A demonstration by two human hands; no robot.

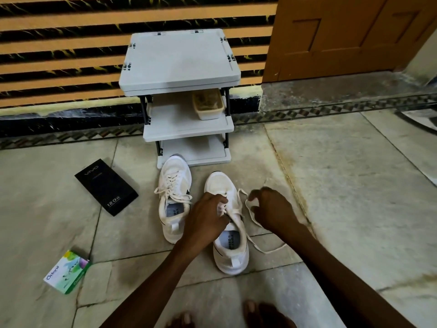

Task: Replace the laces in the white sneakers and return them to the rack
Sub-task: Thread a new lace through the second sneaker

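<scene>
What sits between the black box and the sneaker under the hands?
The other white sneaker, laces threaded; the head view shows it.

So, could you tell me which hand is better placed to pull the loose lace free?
Probably the right: the right hand pinches the loose lace beside the nearer sneaker, while the left hand grips that sneaker at its eyelets.

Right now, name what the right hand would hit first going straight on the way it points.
Likely the toe end of the nearer white mesh sneaker, which the left hand grips. The right hand, pinching the loose white lace, points forward-left at it; depth is unclear.
</scene>
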